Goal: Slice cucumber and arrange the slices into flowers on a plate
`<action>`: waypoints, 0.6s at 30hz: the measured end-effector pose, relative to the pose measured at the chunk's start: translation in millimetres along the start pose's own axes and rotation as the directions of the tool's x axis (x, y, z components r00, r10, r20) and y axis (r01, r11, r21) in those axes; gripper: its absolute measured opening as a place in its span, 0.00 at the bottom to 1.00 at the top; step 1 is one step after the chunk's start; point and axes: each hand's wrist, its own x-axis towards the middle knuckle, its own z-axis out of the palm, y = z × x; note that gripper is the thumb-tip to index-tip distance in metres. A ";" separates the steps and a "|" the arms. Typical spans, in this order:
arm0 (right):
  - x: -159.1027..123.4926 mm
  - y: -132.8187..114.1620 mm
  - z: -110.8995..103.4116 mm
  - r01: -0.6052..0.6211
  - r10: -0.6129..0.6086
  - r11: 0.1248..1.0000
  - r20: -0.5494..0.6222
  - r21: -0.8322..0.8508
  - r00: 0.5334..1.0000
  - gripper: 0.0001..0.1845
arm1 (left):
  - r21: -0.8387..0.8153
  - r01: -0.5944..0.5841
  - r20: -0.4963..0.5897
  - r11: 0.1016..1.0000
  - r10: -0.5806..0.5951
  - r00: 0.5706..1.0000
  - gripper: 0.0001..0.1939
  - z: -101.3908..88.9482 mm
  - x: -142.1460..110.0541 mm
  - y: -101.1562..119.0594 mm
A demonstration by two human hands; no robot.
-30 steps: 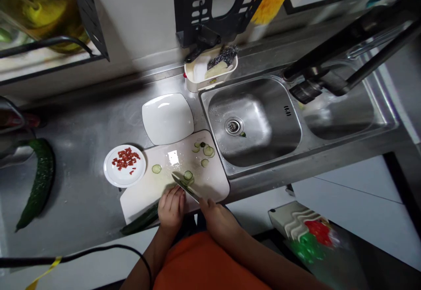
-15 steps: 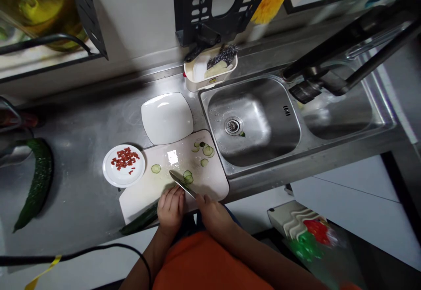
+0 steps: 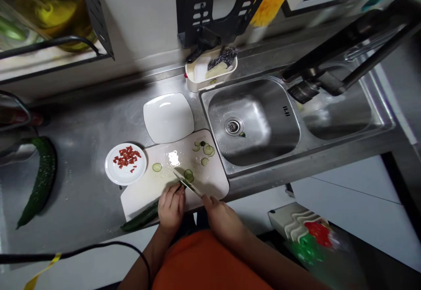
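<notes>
My left hand (image 3: 171, 206) is closed over a long dark green cucumber (image 3: 142, 217) that lies along the near edge of the white cutting board (image 3: 144, 193). Its cut end shows just past my fingertips. In my right hand (image 3: 219, 215) is a knife (image 3: 187, 183), its blade pointing up and left across the cucumber's end, close to my left fingers. Beside the blade lie thin cucumber slices (image 3: 188, 175). A single slice (image 3: 157, 167) sits further left, and several more slices (image 3: 208, 150) are at the board's upper right.
A round white plate (image 3: 110, 174) of chopped red pieces stands left of the board. Behind it is an empty square white plate (image 3: 168, 117). The steel sink (image 3: 263, 136) adjoins on the right, under a black faucet (image 3: 305, 90). Another cucumber (image 3: 41, 182) lies far left.
My right hand and the knife have shifted slightly to the right, with the blade a little off my left fingers. The left hand keeps its hold on the cucumber.
</notes>
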 end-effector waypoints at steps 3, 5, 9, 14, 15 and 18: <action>-10.6 -0.1 -2.3 -0.015 0.016 0.999 0.033 -0.032 0.999 0.21 | -0.008 0.004 0.014 1.000 -0.003 1.000 0.12 0.2 -0.7 -0.2; -16.2 0.7 -0.3 -0.024 0.026 0.999 0.039 -0.048 0.999 0.22 | -0.011 0.005 0.003 1.000 -0.005 1.000 0.11 0.7 -1.1 -0.3; -23.9 2.1 5.0 -0.026 0.028 0.998 0.028 -0.057 0.999 0.24 | -0.004 0.010 -0.018 1.000 -0.010 1.000 0.09 1.3 -1.7 -0.5; -28.2 -0.4 2.3 -0.026 0.028 0.997 0.036 -0.072 0.999 0.24 | 0.012 0.005 -0.013 1.000 -0.005 1.000 0.08 2.0 -2.4 -1.1; -28.7 -1.2 1.2 -0.028 0.031 0.997 0.038 -0.077 0.999 0.24 | 0.011 0.006 -0.014 1.000 -0.006 1.000 0.08 2.3 -2.6 -1.3; -29.9 -3.0 -0.4 -0.033 0.036 0.996 0.038 -0.084 0.999 0.23 | 0.005 0.005 -0.018 1.000 -0.005 1.000 0.08 3.0 -2.9 -1.7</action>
